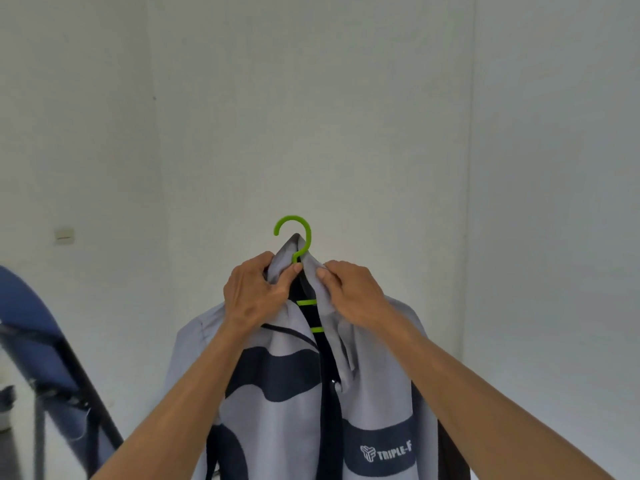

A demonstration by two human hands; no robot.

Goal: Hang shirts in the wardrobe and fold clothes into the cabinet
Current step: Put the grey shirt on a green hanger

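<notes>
The grey shirt point(311, 393) hangs on a green hanger point(297, 237), held up in front of a white wall point(346, 98). The left hand point(254, 292) and right hand point(349, 292) each pinch a collar side, probably to straighten it.

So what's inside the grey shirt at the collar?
A green hanger: its hook rises above the collar, and two crossbars show in the open front of the grey shirt. Its shoulders are covered by fabric. Both hands grip the collar.

Two bare forearms, no sleeves, short fingernails.
</notes>
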